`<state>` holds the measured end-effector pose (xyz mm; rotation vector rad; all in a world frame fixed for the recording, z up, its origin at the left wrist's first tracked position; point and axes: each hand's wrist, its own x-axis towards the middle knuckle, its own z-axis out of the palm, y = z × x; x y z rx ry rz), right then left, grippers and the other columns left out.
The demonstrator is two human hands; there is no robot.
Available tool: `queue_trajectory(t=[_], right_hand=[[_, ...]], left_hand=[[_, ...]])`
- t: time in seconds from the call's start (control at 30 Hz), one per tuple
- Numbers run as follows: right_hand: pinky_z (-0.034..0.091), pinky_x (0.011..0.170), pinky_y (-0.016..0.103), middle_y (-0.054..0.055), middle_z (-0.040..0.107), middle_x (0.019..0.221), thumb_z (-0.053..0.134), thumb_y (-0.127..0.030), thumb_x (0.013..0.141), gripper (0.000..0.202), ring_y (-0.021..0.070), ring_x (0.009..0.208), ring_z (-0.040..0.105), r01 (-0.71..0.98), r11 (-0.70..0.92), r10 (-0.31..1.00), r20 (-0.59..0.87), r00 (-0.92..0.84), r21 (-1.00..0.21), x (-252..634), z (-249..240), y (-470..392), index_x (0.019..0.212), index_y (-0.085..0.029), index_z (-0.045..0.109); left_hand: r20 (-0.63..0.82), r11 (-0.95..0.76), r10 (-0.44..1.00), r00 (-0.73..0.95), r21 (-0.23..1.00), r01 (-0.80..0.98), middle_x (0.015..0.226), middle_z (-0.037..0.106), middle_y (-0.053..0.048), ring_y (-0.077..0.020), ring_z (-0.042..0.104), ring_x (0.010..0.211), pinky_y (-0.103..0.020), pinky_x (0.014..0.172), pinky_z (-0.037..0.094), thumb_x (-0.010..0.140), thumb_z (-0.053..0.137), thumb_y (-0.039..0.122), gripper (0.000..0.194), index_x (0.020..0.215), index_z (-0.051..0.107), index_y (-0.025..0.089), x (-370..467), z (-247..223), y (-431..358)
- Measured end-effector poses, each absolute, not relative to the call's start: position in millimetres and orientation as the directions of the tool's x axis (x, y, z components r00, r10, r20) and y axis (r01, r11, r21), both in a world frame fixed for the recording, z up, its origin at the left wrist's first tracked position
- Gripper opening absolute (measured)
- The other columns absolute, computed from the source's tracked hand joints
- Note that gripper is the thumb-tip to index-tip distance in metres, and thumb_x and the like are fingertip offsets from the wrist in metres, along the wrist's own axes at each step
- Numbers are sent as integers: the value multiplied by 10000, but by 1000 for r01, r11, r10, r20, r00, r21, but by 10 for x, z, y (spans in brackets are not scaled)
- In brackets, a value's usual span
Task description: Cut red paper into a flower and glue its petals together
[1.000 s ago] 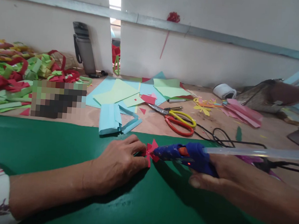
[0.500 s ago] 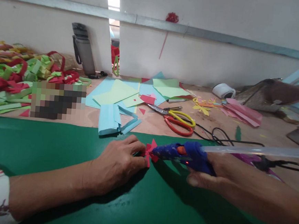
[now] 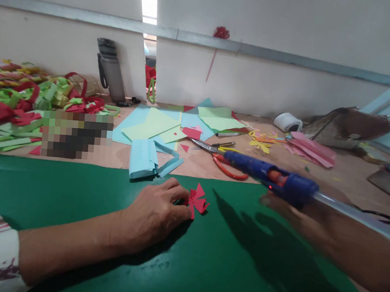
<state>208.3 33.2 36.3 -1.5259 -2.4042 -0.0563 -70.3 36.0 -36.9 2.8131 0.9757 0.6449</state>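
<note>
A small red paper flower [image 3: 197, 201] rests on the green mat [image 3: 87, 187], its left petals pinched between the fingers of my left hand [image 3: 163, 211]. My right hand [image 3: 294, 212] grips a blue hot glue gun [image 3: 264, 169], raised up and to the right of the flower, nozzle pointing left. A clear glue stick [image 3: 352, 212] sticks out of its back end, and a small red light shows on its side. Behind the nozzle lie scissors [image 3: 227, 166] with red and yellow handles, partly hidden by the gun. A folded light-blue paper bag [image 3: 143, 160] lies just beyond my left hand.
Sheets of coloured paper [image 3: 152, 124] lie along the back. To the left are a pile of green and red paper pieces [image 3: 33, 97] and a grey bottle [image 3: 111, 74]. Yellow paper cutouts [image 3: 259, 144], a white roll [image 3: 288, 122] and a brown bag [image 3: 348, 126] are at right.
My right hand has lifted the glue gun away from the flower, up and to the right. My left hand keeps its hold on the flower.
</note>
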Motion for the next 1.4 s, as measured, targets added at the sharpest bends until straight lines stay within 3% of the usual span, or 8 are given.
queue_trajectory(t=[0.13,0.27,0.4,0.53,0.67,0.8,0.9,1.4], right_hand=[[422,906,438,144,524,1286,432,-249,874,484,344,1139,493,903,421,855,296,-427,87,2037,318,521,1344,-149,382],[377,905,472,208,641,1041,311,-46,856,464,350,1042,543,762,361,828,192,-527,537,2007,164,654,1288,-90,474],[417,774,452,151,657,816,295,-25,849,477,313,825,590,680,295,847,145,-511,671,2004,52,697,1280,-109,480],[370,815,497,128,649,853,335,34,779,531,300,828,583,730,362,848,120,-516,580,2051,113,695,1245,-151,509],[264,842,629,192,606,1018,434,-48,739,425,417,1010,500,776,411,815,187,-548,479,1996,285,566,1114,-164,595],[349,880,475,100,591,972,560,-252,775,128,300,998,515,766,637,751,293,-591,-86,1659,276,365,863,-205,640],[316,919,495,82,526,1116,562,-224,788,91,279,1118,441,740,534,831,94,-548,-409,1373,133,295,832,-230,642],[243,967,532,51,520,1072,494,-135,832,173,268,1182,369,745,469,860,52,-508,-474,1128,-73,345,685,-203,555]], left_hand=[[378,-798,598,707,203,567,942,620,-62,-168,512,852,-264,650,449,900,403,205,260,859,660,218,-696,-366,359],[389,-804,589,708,194,562,914,622,-66,-169,514,846,-264,645,452,893,413,191,255,852,664,213,-698,-372,352],[397,-799,597,697,214,562,909,626,-64,-168,517,844,-266,649,454,889,426,193,248,856,671,215,-699,-380,353],[401,-784,619,676,251,568,925,630,-52,-164,520,842,-266,657,452,890,440,219,246,823,677,218,-684,-382,359],[388,-746,666,637,319,585,916,628,-49,-157,525,822,-266,661,455,884,463,250,229,822,680,211,-658,-395,356],[387,-711,703,597,408,573,909,621,-49,-160,527,829,-278,682,451,871,488,248,196,835,674,198,-640,-406,350],[378,-687,725,575,450,571,889,616,-53,-166,526,832,-287,683,444,856,505,224,171,810,664,179,-625,-399,347],[336,-643,762,554,494,585,890,614,-53,-193,513,853,-335,728,446,832,513,203,98,844,601,163,-620,-390,340]])
